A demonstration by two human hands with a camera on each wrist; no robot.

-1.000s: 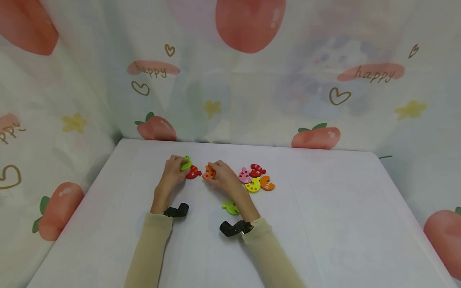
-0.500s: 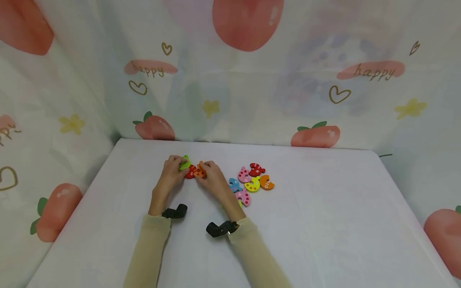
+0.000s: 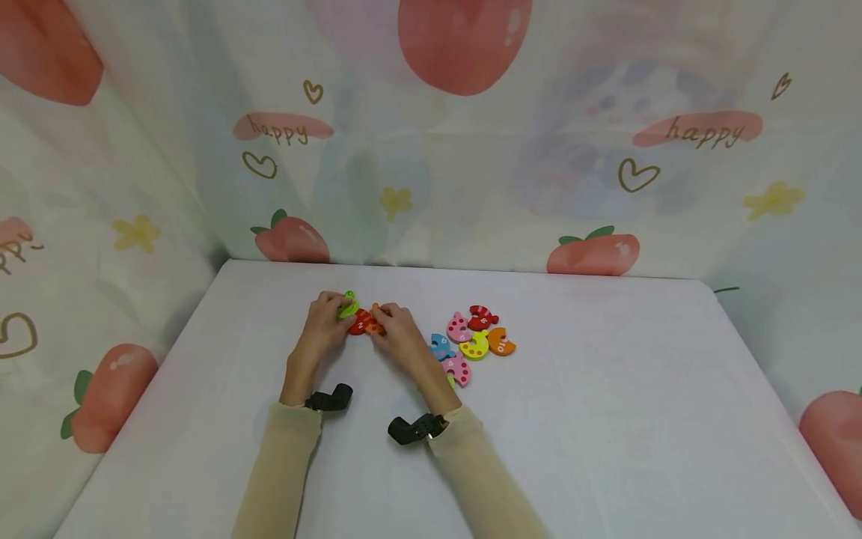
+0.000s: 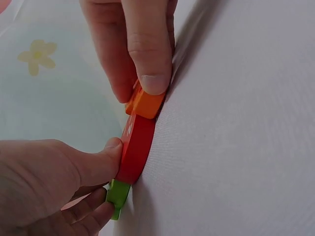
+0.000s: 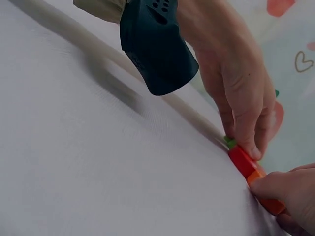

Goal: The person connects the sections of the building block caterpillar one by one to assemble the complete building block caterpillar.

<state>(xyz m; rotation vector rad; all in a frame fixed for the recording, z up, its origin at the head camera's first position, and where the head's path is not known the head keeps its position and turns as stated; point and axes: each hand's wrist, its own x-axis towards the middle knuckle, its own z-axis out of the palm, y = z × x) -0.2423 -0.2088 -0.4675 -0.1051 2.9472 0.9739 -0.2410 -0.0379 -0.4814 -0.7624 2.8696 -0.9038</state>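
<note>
Three numbered wooden puzzle pieces, shaped like curved animal segments, lie joined on the table between the hands: a green one (image 3: 348, 305), a red one (image 3: 359, 322) marked 2, and an orange one (image 3: 376, 323) with red spots. My left hand (image 3: 324, 326) holds the left end: in the left wrist view the thumb rests on the red piece (image 4: 137, 152) and the fingers hold the green piece (image 4: 118, 193). My right hand (image 3: 402, 337) pinches the orange piece (image 4: 147, 103) against the red one's end. Fingers partly cover the orange and green pieces.
Right of my right hand lie more pieces: blue (image 3: 441, 346), two pink (image 3: 458, 369), yellow (image 3: 474, 346), red striped (image 3: 482, 318) and orange (image 3: 501, 342). A green piece is mostly hidden beneath the right forearm. A printed curtain (image 3: 458, 187) backs the white table (image 3: 606, 412).
My right hand has moved left, bringing the orange spotted piece against the red one, and then stays there. The blue and pink pieces have come into view. The left hand stays put.
</note>
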